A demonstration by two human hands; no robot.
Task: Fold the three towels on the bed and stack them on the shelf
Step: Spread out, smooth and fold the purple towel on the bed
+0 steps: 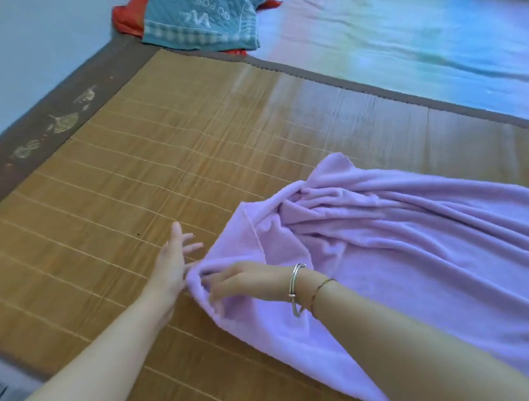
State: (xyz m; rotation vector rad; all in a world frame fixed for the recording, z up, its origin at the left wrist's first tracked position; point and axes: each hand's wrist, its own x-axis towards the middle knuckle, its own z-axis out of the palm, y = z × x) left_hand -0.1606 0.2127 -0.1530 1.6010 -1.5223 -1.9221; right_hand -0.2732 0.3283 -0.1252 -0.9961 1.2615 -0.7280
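A large lilac towel lies rumpled on the bamboo mat, spread toward the right. My right hand pinches the towel's near left corner, fingers curled into the cloth. My left hand is just left of that corner, fingers spread and straight, its lower fingers touching the towel's edge. At the far end of the bed a blue-green towel with white lettering lies crumpled on top of a red cloth.
The mat has a brown fabric border along the left and far sides. Beyond it is a pale pastel sheet. A light wall runs along the bed's left side. The shelf is out of view.
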